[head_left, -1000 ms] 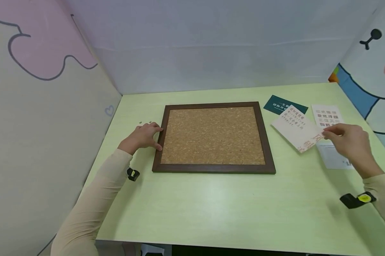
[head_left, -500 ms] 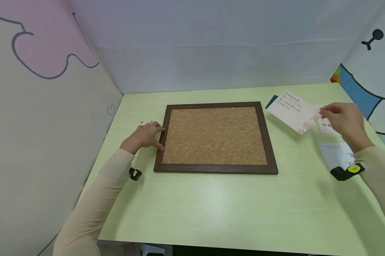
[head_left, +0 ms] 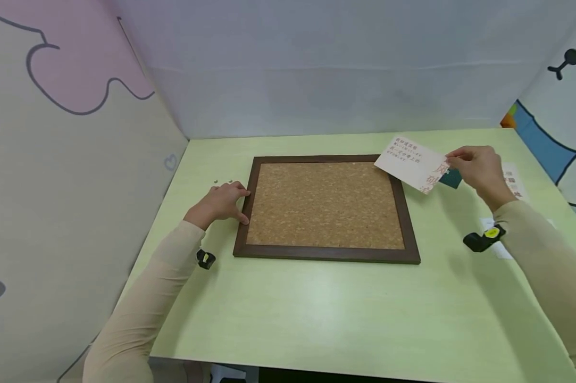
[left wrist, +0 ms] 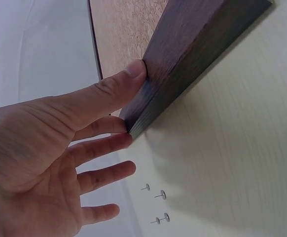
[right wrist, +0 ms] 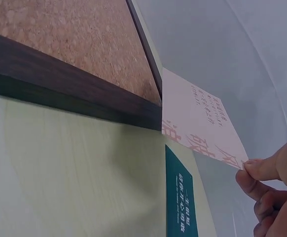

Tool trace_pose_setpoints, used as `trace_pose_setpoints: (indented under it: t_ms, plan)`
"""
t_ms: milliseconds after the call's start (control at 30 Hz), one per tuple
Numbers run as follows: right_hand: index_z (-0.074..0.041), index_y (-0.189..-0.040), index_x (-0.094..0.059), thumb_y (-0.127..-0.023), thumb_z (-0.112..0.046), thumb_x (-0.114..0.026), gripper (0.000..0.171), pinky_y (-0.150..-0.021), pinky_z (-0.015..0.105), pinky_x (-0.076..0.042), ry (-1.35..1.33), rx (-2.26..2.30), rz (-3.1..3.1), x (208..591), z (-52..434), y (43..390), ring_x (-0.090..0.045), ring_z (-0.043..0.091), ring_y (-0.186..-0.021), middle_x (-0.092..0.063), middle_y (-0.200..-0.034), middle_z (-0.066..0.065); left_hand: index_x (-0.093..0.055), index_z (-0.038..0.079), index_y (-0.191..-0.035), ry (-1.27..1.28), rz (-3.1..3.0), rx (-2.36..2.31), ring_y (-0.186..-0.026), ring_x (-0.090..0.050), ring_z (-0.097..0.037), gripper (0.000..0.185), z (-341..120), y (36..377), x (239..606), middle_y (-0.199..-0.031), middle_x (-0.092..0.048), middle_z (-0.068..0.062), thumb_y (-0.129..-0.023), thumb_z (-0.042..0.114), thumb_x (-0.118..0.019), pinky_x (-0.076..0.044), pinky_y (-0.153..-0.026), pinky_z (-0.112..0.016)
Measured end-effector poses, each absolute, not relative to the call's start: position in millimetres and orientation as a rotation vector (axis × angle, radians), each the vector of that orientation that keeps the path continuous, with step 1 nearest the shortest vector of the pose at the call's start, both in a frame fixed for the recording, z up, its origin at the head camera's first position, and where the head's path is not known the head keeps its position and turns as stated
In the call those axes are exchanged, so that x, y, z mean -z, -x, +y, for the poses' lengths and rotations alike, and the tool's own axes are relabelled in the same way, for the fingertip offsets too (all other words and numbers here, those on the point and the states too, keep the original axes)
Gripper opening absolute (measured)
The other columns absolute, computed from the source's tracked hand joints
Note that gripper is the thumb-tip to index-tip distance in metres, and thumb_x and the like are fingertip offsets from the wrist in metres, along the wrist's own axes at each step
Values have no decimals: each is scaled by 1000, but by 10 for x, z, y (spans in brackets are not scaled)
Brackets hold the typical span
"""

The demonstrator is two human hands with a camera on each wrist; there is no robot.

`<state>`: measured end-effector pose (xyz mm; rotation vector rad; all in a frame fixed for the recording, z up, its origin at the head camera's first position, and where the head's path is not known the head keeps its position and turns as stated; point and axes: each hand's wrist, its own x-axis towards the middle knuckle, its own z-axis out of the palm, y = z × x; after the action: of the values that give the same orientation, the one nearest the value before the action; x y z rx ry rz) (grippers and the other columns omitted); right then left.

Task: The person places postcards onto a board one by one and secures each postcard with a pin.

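A cork board [head_left: 326,207] with a dark brown wooden frame [head_left: 326,254] lies flat on the table. My left hand [head_left: 220,204] rests against the frame's left side; its thumb [left wrist: 131,74] and two fingertips touch the wood, and its fingers are straight. Between thumb and fingers, my right hand [head_left: 481,169] pinches one corner of a pale card [head_left: 409,159] printed with reddish characters. The card is held up, its left end overlapping the board's far right corner in the head view. Just below it in the right wrist view is a dark green card [right wrist: 179,197].
Several small metal thumbtacks [left wrist: 161,194] lie on the table beyond my left hand. Two more white printed cards, one of them at the right [head_left: 512,178], lie partly behind my right arm. Walls [head_left: 288,80] stand behind and beside the pale green table [head_left: 326,308].
My right hand has lifted the pale card and carried it left and away from me, from above the other cards to the board's far right corner. The left hand stays at the frame.
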<state>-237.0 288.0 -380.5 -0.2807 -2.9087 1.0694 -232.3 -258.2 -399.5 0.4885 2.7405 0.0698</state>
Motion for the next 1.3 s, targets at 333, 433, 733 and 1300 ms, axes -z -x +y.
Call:
trace_pose_setpoints:
  t_ms: [333,433,733,1300]
  plan:
    - [1,-124,-62,-103,-33,-46,43,-79,49,-46,151,-1081,-2918,3798,2502,2563,-54,44,-112,-58,-125,31,-48,10,-145,-476,2741,-42,-131,-45,-38,84,-2571,2314,3998,-145,-45,-15,-76,43,-83,-30,-106,-63]
    - [1,-121,-64,-103,-30,-47,40,-78,48,-46,87,-1077,-2915,3798,2369,2620,-58,42,-108,-61,-121,31,-47,11,-145,-464,2738,-25,-131,-46,-38,84,-2568,2312,3999,-147,-44,-14,-76,44,-82,-31,-106,-63]
    - [-2,-120,-66,-102,-22,-51,31,-64,35,-39,36,-1120,-2955,3929,1873,2736,-51,29,-88,-64,-114,24,-46,11,-146,-433,2733,-17,-131,-46,-40,84,-2534,2271,4025,-149,-43,-15,-77,43,-82,-31,-106,-63]
    - [-4,-115,-68,-103,-16,-48,26,-74,41,-45,-238,-1075,-2959,4101,1140,2869,-59,29,-92,-67,-114,18,-44,12,-147,-404,2741,-21,-130,-47,-39,86,-2506,2256,4037,-149,-43,-13,-77,42,-82,-31,-106,-61]
